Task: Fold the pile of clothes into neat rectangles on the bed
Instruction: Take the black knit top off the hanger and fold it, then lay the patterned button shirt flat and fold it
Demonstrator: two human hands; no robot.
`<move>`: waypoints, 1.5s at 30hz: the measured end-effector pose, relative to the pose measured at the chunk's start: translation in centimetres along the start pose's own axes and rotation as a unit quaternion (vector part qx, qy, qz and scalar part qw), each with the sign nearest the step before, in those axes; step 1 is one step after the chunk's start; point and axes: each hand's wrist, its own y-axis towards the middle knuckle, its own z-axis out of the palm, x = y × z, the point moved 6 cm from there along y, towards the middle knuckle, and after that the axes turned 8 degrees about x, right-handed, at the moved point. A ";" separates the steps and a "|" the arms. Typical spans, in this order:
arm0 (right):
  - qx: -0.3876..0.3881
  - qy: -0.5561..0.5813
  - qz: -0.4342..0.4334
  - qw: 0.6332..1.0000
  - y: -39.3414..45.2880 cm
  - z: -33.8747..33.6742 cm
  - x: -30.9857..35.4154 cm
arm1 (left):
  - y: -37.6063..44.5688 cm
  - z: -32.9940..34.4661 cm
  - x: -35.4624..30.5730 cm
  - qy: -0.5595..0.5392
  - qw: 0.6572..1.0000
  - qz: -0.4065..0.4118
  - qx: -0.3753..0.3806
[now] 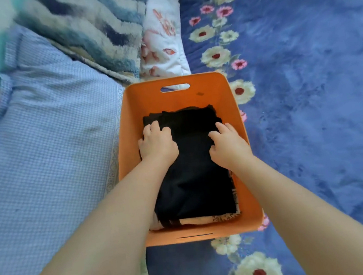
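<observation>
1. My left hand (157,145) and right hand (227,143) rest with fingers (222,129) slightly spread on the folded black garment (192,177).
2. It lies under my fingers, inside the orange basket (145,100).
3. Risk: lifting carelessly could undo the fold.

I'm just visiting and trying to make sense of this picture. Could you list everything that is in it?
Bin: one, orange, with handle slots, standing on the bed in the middle of the view.
Folded black garment: one, black, lying on top inside the bin.
Pale printed cloth: one, cream with dark marks, under the black garment at the near end of the bin.
Bedspread: one, blue with white and pink flowers, to the right of and under the bin.
Checked cloth: one, light blue and white, left of the bin.
Fluffy blanket: one, blue and white waves, top left.
Floral pillow: one, white with pink print, beyond the bin.
Left hand: one, bare, resting on the black garment.
Right hand: one, bare, resting on the black garment.
</observation>
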 end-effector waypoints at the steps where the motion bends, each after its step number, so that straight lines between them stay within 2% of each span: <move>1: -0.023 0.022 -0.021 0.999 -0.5 -1.7 0.1 | -0.6 -1.5 -0.9 0.003 1.000 0.004 -0.013; 5: -0.142 0.104 -0.068 0.982 -3.8 -11.4 -1.8 | -4.1 -8.8 -7.1 0.012 0.994 0.047 -0.101; 9: -0.191 0.123 -0.043 0.973 -8.7 -20.4 -6.3 | -8.1 -14.5 -14.3 0.021 0.984 0.094 -0.151; 13: -0.239 0.094 -0.034 0.966 -15.8 -27.0 -12.1 | -13.4 -19.0 -22.3 0.018 0.973 0.113 -0.202; 18: -0.293 0.050 -0.002 0.955 -26.9 -34.3 -20.8 | -22.6 -22.5 -34.7 0.016 0.961 0.158 -0.227; 24: -0.340 0.009 0.028 0.940 -39.2 -41.1 -28.8 | -32.7 -24.9 -47.4 0.017 0.939 0.238 -0.248; 33: -0.449 -0.032 0.075 0.890 -56.6 -49.3 -39.4 | -45.5 -28.3 -65.0 0.026 0.875 0.370 -0.310; 40: -0.505 -0.037 0.175 0.845 -67.4 -53.6 -49.7 | -52.8 -28.5 -79.8 0.052 0.815 0.479 -0.323; 45: -0.527 -0.040 0.261 0.808 -73.6 -55.9 -57.5 | -57.0 -27.1 -90.7 0.047 0.776 0.558 -0.290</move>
